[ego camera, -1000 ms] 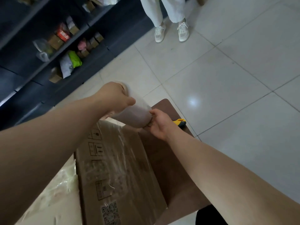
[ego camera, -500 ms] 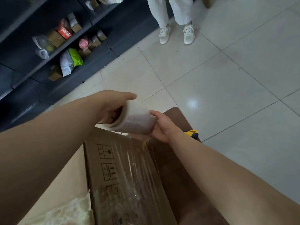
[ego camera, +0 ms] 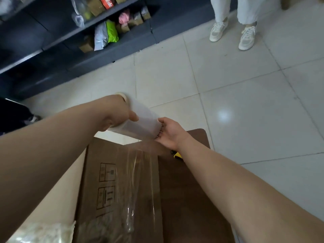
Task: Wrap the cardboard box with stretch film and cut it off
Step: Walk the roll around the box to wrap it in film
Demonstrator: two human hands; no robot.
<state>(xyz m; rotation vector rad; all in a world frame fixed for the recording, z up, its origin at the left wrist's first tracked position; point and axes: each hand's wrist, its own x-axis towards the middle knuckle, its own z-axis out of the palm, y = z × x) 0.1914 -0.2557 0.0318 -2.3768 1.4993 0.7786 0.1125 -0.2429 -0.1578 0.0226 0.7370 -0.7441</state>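
Translucent white stretch-film roll (ego camera: pixel 140 120): frame centre, above the far edge of the brown printed cardboard box (ego camera: pixel 108 181). Left hand (ego camera: pixel 115 111): fingers curled round the roll's left end. Right hand (ego camera: pixel 169 133): clasps its right end. Clear film sheet (ego camera: pixel 138 181): drawn from the roll over the box top.

Brown table (ego camera: pixel 184 207) under cardboard box (ego camera: pixel 108 155), yellow cutter (ego camera: pixel 177 155)
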